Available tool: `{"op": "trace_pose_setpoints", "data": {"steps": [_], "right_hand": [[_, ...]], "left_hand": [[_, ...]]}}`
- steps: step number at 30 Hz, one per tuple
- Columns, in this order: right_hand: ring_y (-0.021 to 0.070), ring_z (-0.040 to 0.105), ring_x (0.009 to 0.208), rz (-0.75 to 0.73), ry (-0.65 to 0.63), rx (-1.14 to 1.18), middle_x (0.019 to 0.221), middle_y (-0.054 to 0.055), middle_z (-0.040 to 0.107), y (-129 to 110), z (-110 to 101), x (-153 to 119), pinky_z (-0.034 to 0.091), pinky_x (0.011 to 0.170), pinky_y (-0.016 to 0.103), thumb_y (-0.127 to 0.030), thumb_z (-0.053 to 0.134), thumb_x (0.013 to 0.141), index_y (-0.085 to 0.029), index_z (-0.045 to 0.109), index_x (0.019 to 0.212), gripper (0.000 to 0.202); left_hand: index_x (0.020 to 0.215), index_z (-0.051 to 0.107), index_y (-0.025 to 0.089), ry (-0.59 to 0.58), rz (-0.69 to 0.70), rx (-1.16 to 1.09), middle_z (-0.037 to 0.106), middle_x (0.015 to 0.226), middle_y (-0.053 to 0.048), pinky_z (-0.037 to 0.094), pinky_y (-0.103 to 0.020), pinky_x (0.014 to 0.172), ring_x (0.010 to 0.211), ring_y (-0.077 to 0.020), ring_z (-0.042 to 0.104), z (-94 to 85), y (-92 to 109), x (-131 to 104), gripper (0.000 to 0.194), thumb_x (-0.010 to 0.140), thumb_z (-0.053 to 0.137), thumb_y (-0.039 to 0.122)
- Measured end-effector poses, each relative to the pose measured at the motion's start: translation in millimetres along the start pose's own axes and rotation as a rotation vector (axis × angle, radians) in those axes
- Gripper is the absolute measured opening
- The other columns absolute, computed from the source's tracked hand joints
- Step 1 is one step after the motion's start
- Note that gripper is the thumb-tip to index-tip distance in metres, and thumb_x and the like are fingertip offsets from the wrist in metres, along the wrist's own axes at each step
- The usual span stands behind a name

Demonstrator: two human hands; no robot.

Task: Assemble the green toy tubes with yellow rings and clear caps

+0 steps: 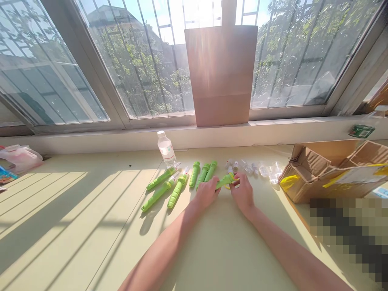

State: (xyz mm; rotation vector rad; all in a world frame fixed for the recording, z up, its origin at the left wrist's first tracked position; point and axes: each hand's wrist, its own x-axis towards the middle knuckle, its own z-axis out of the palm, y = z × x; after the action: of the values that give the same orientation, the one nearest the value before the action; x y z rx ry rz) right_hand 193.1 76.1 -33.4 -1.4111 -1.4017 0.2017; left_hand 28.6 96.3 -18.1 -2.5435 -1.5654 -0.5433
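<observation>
A green ribbed tube (224, 181) is held between both hands near the middle of the table. My left hand (207, 193) is wrapped round its left part. At its right end, the fingers of my right hand (243, 191) pinch the tube beside a thin yellow piece. To the left lie three green tubes with clear, white-ended tips, one of them (178, 190) nearest my left hand. Three more green tubes, including one (194, 174) standing apart, lie just behind my left hand. Several small clear plastic parts (263, 171) lie behind and right of my right hand.
A water bottle (166, 150) stands behind the green tubes. An open cardboard box (330, 178) is at the right, with a bottle (362, 130) behind it. Plastic bags (22, 157) lie far left. A cardboard sheet (222, 76) leans against the window.
</observation>
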Motion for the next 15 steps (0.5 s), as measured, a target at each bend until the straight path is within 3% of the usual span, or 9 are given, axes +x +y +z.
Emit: {"op": "trace_pose_setpoints", "data": {"steps": [5,15], "right_hand": [[0.0169,0.064,0.065,0.029,0.023,0.016,0.108,0.006,0.066,0.4,0.3,-0.3,0.048,0.056,0.032,-0.032,0.050,0.077,-0.025,0.047,0.093,0.017],[0.0184,0.064,0.066,0.081,0.019,0.013,0.100,0.004,0.065,2.3,0.5,0.9,0.049,0.056,0.033,-0.037,0.054,0.075,-0.025,0.047,0.097,0.026]], "left_hand": [[0.096,0.066,0.021,0.140,0.104,0.077,0.072,0.082,-0.007,0.044,-0.030,0.061,0.078,-0.0232,0.069,5.4,-2.9,-2.0,0.014,0.095,0.055,0.030],[0.101,0.065,0.020,0.354,0.207,0.130,0.072,0.083,-0.008,0.044,-0.031,0.060,0.075,-0.0221,0.067,7.9,-2.3,-2.5,0.025,0.100,0.049,0.038]]}}
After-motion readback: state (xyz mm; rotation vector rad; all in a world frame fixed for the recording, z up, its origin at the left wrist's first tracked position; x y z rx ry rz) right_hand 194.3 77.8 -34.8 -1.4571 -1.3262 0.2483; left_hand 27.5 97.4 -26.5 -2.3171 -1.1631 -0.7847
